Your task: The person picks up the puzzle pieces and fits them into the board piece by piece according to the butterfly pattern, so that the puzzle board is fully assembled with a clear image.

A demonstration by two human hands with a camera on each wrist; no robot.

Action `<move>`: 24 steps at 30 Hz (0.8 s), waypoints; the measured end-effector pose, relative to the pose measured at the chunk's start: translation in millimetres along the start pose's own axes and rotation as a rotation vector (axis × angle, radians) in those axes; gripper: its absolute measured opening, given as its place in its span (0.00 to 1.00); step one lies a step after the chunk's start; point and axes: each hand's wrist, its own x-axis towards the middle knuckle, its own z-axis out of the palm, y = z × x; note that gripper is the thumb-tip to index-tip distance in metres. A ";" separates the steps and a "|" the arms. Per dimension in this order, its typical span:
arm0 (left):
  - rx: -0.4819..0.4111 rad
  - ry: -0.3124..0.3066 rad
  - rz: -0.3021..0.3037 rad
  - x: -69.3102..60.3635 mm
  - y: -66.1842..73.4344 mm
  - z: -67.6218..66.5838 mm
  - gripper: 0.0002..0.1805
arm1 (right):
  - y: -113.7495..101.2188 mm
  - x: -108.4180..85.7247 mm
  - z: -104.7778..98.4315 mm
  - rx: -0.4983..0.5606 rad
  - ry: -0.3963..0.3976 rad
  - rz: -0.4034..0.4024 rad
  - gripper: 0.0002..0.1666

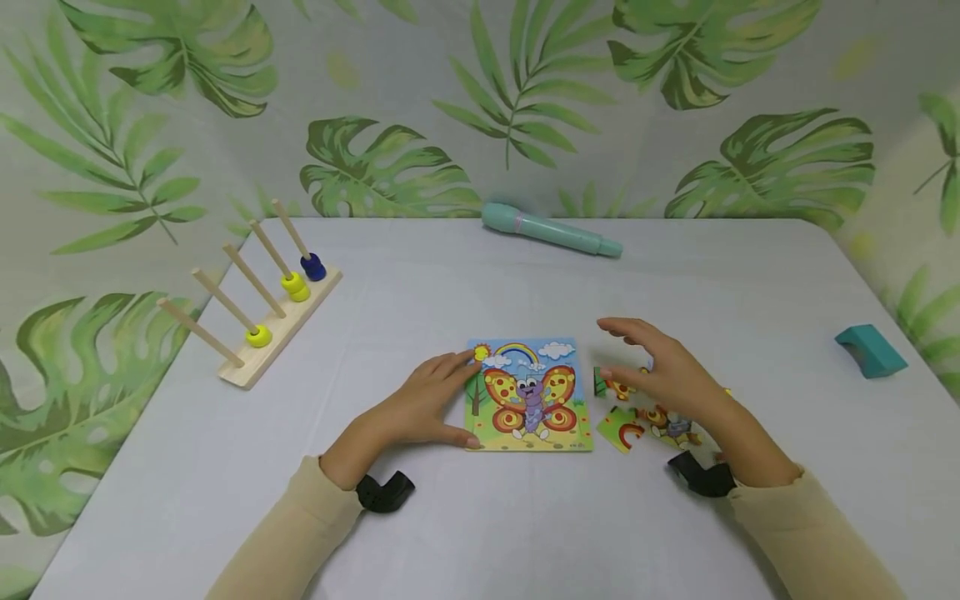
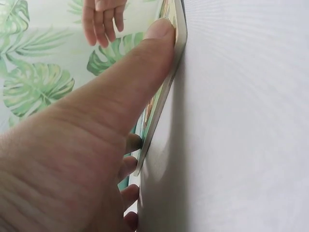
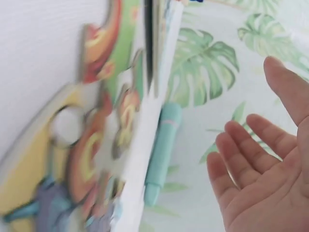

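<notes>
I had the left hand resting, fingers relaxed, on the left edge of the central butterfly board; the right hand, released, hovered over loose puzzle pieces, seemingly unplaced.

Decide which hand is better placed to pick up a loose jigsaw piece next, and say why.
Probably the right hand: it hovers above the loose jigsaw pieces, holding nothing. The left hand touches the left side of the butterfly puzzle and would likely have to reach across it.
</notes>
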 end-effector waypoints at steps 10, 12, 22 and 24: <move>-0.005 0.008 -0.001 0.0 -1.9 2.0 0.57 | 21.6 -15.0 -0.4 0.006 -0.105 0.102 0.40; -0.006 0.008 -0.001 -0.3 -2.0 2.2 0.57 | 25.7 -15.7 -0.2 0.008 -0.133 0.132 0.40; -0.028 0.014 0.005 -1.0 -1.3 2.2 0.56 | 41.7 -16.4 2.2 -0.050 -0.179 0.100 0.38; -0.027 0.013 0.002 -1.0 -1.3 2.1 0.56 | 42.0 -16.0 2.5 -0.065 -0.185 0.097 0.37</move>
